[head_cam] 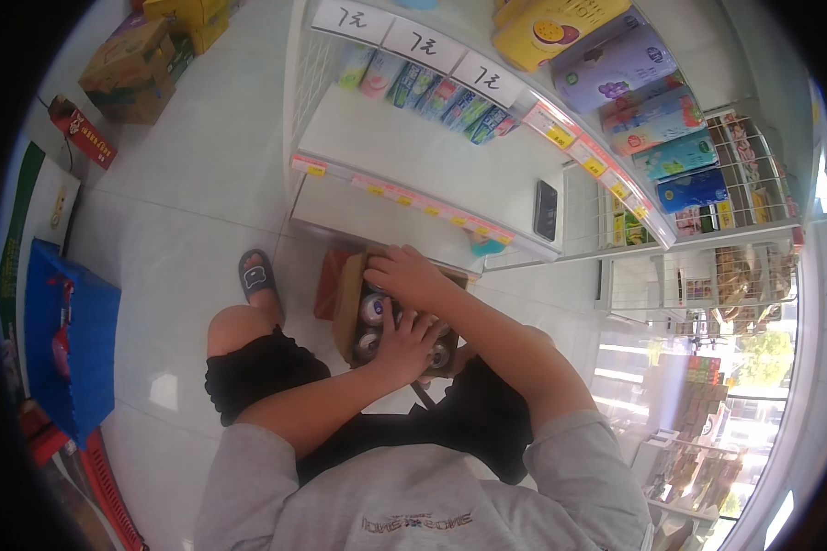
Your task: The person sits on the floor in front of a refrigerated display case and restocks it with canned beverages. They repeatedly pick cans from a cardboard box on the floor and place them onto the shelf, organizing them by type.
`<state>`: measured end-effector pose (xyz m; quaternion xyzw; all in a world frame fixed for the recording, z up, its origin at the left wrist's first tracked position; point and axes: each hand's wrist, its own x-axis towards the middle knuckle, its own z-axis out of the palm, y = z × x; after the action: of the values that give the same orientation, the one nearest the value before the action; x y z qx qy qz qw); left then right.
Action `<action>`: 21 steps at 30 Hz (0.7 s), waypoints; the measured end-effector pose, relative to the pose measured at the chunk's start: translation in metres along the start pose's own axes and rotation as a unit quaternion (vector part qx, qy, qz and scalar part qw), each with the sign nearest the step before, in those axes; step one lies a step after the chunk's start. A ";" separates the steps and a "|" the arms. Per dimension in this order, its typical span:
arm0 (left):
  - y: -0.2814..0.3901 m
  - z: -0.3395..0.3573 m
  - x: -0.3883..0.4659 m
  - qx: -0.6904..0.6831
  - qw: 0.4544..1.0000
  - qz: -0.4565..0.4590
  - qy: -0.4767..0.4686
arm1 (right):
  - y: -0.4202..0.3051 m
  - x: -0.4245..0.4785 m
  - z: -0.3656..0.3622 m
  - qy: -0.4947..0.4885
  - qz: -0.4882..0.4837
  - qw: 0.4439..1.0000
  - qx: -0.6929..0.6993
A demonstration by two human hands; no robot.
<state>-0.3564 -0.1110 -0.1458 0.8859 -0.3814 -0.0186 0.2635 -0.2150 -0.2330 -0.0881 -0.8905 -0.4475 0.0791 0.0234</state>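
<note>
An open cardboard box [349, 313] stands between my knees, against the lower front of a white shelf unit. Inside it are several drink cans [372, 310], upright with their metal tops showing. My left hand [405, 339] lies over the cans, fingers spread and touching their tops. Reaching across from the right, my right hand [412, 277] is at the box's far end. Its fingers bend down by the far left corner, over a can there; whether they grip it is hidden. Both hands cover part of the box's contents.
Above the box, a shelf [420, 148] bears a row of cartons or cans [434, 96] at its back and a dark phone [546, 210] at right. Large drink packs [613, 69] line the upper shelf. Left are a blue box [72, 337] and a cardboard carton [127, 76].
</note>
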 end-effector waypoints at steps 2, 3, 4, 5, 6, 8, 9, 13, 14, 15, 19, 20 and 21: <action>0.000 -0.004 0.000 0.003 1.000 -0.002 -0.012 | 0.000 0.002 0.000 -0.018 0.008 1.000 0.001; 0.000 -0.006 0.002 0.007 1.000 -0.004 -0.014 | 0.001 0.002 -0.001 -0.028 0.012 1.000 -0.002; 0.000 -0.007 0.003 0.010 1.000 -0.005 -0.017 | 0.003 0.001 0.001 -0.013 0.007 1.000 0.003; 0.000 -0.007 0.003 0.010 1.000 -0.004 -0.017 | 0.004 0.000 0.004 0.001 0.001 1.000 0.008; 0.000 -0.006 0.003 0.009 1.000 -0.004 -0.016 | 0.006 -0.002 0.006 0.015 -0.005 1.000 0.012; 0.002 -0.004 0.004 0.007 1.000 -0.004 -0.019 | 0.008 -0.007 0.012 0.029 -0.003 0.999 0.022; 0.002 -0.003 0.004 0.007 1.000 -0.006 -0.024 | 0.007 -0.008 0.014 0.037 -0.003 0.999 0.028; 0.004 -0.006 0.005 -0.008 0.999 -0.014 -0.039 | 0.003 -0.010 0.019 0.023 0.031 0.997 0.067; 0.004 -0.006 0.006 -0.011 0.999 -0.011 -0.031 | 0.007 -0.010 0.017 0.019 0.039 0.994 0.099; 0.001 -0.007 0.006 -0.012 1.000 -0.012 -0.021 | 0.011 -0.007 0.015 0.015 0.042 0.990 0.130; -0.007 -0.003 0.002 -0.004 1.000 -0.014 -0.005 | 0.049 -0.005 -0.035 0.144 0.148 0.977 0.047; 0.001 -0.002 0.003 -0.009 1.000 -0.002 -0.002 | 0.086 -0.018 -0.030 0.215 0.153 0.964 0.034; -0.005 -0.003 0.002 0.001 1.000 -0.008 0.001 | 0.102 -0.004 -0.052 0.234 0.190 0.953 0.005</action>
<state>-0.3508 -0.1077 -0.1453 0.8891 -0.3742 -0.0195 0.2629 -0.1286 -0.2958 -0.0478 -0.9525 -0.2513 -0.1267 0.1162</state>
